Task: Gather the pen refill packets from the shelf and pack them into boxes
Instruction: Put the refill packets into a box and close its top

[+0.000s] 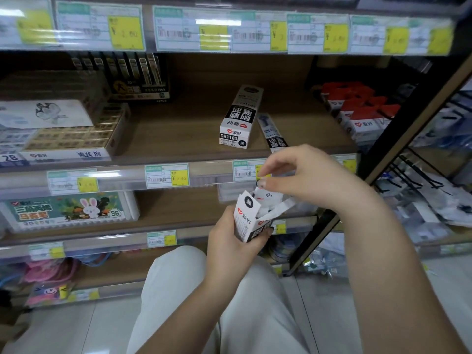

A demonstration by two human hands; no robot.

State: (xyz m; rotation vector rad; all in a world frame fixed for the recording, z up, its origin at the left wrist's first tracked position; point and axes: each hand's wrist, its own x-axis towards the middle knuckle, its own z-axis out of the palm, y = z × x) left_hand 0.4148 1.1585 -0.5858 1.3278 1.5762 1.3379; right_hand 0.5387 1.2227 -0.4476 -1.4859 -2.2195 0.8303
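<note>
My left hand [231, 238] grips a small white-and-black refill box [249, 221] from below, its top flaps open. My right hand [304, 175] hovers over the opening, fingertips pinching the top of refill packets [268, 200] that stick out of the box. On the wooden shelf [184, 129] above lies a second closed white-and-black box [241, 116] marked GR1103. Beside it, on its right, lies a flat refill packet [272, 132], partly hidden behind my right hand.
Eraser cartons [69, 134] fill the shelf's left side, red-topped packs [357, 111] its right. A black display box [138, 75] stands at the back. A rabbit-printed box [69, 210] sits one shelf lower. Wire hooks [413, 177] jut out at right. My knees [204, 290] are below.
</note>
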